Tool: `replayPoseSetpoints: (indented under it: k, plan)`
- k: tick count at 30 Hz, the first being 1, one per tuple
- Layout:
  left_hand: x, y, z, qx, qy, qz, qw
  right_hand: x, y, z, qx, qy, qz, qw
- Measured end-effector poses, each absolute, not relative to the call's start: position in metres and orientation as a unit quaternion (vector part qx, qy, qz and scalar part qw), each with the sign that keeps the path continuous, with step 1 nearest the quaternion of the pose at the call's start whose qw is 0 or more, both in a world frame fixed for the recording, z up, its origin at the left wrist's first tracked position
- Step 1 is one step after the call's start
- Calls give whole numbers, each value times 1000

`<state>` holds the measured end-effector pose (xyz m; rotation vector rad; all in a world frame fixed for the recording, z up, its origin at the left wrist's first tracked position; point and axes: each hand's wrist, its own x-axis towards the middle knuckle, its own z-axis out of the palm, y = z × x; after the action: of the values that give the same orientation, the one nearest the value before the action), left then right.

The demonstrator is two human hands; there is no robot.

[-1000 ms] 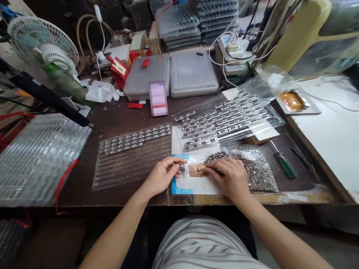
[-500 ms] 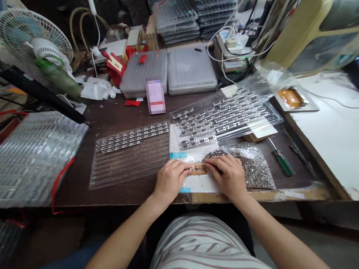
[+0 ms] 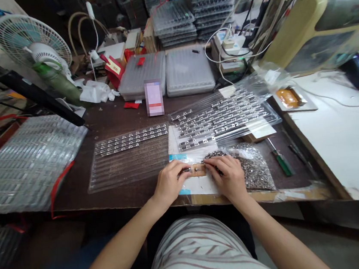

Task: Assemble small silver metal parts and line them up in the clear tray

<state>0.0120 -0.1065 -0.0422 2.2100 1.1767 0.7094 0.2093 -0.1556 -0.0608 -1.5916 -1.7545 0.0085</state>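
Having moved inward from beside it, the left hand [image 3: 168,183] is now bringing the small metal piece [image 3: 187,169] in its pinch up to the near-left end of the small brown block [image 3: 198,171], right of that grip.

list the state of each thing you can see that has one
left hand: pinching a small dark part
right hand: at the brown block, grip unclear
middle ribbed tray: partly filled
phone: propped up, screen lit
screwdriver: lying flat
clear bag: filled with metal parts
fan: can't tell if running

Lit softly across brown tabletop [image 3: 109,116], brightest on white surface [image 3: 339,142] at right; darkens below; glints off ridged plastic tray [image 3: 131,168]; stretches, blurs toward edges.
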Motion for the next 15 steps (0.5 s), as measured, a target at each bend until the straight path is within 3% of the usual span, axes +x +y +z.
replayPoseSetpoints:
  k: [15]
  plan:
    - [27, -105, -51, 851, 402, 259, 219, 209, -154, -62, -625, -686, 12, 371]
